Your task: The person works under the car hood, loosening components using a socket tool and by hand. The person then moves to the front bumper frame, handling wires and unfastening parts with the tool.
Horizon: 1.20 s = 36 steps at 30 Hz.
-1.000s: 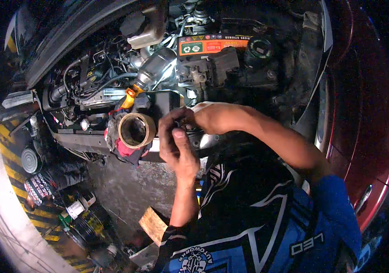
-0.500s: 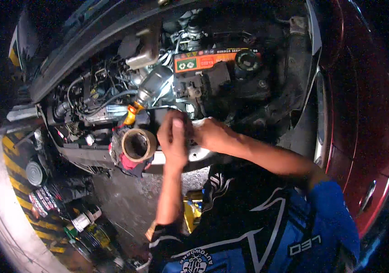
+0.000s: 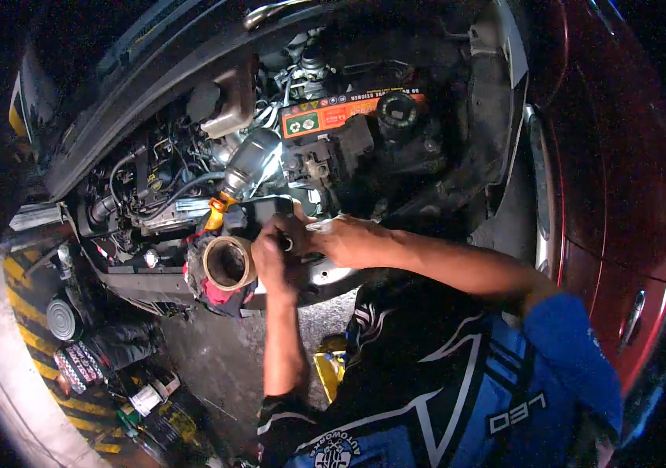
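Note:
My left hand (image 3: 277, 251) is closed around something small and dark that I cannot make out, just right of a tan, round, open-topped container (image 3: 226, 265) on a red and dark rag (image 3: 228, 300). My right hand (image 3: 351, 242) is closed too, touching or nearly touching the left, with something small and pale at its fingers, too small to name. Both hands are over the front edge (image 3: 321, 277) of an engine bay. Behind them lies a clear cylindrical work light (image 3: 249, 164) with a yellow fitting, below a battery (image 3: 317, 117) with an orange label.
A pale reservoir (image 3: 228, 113) is in the engine bay. A red car body panel (image 3: 598, 195) runs along the right. At lower left are a yellow-striped floor edge (image 3: 37, 335), a dark checkered item (image 3: 99, 355) and mixed gear (image 3: 154, 398). A yellow object (image 3: 325, 374) sits below my forearms.
The view has shifted, so the engine bay sits lower and farther left. My hands stay together at the front edge; the left has turned, its thumb less upright than a second ago.

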Each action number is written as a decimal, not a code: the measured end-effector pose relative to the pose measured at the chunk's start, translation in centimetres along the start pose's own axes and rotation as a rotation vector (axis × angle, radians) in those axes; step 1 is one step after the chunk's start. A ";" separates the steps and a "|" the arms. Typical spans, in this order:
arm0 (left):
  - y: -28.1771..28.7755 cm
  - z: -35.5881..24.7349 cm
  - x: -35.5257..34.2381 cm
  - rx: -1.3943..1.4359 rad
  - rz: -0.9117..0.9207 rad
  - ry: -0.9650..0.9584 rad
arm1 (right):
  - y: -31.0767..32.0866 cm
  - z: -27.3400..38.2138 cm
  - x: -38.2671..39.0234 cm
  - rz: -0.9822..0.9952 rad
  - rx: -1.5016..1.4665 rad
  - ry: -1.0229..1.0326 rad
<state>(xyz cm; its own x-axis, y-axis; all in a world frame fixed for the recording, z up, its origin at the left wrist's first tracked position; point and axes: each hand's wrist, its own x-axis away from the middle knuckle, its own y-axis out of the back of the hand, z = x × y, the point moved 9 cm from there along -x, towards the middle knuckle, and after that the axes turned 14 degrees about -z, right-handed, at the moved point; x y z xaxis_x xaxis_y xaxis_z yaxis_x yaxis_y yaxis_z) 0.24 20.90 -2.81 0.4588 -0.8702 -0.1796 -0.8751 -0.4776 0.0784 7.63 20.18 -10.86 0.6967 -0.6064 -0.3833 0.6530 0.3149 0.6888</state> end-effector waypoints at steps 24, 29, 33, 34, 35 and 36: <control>0.1 -3.2 1.7 -0.470 -0.165 -0.830 | 2.8 -0.1 -0.4 -0.272 -0.141 -0.144; -0.6 0.9 -0.3 0.143 0.220 0.265 | 1.5 -0.3 -0.5 -0.072 -0.124 -0.151; 0.6 -2.3 2.2 -0.093 -0.414 -0.046 | 4.8 1.4 -1.4 -0.170 -0.156 -0.284; 1.0 -1.8 2.7 -0.074 -0.488 0.023 | 5.3 1.8 -1.4 -0.243 -0.171 -0.237; 0.8 -2.1 2.2 -0.043 -0.475 -0.016 | 5.3 1.6 -1.1 -0.254 -0.154 -0.273; 0.8 0.6 1.2 -0.108 -0.321 0.048 | 5.6 1.8 -1.2 -0.258 -0.141 -0.303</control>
<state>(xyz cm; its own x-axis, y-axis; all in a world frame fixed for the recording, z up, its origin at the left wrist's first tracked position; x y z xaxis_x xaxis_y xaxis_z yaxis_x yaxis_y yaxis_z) 0.02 19.54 -3.58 0.7168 -0.6772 -0.1658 -0.6651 -0.7355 0.1289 9.91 21.39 -5.38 0.3999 -0.8591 -0.3194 0.8436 0.2087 0.4948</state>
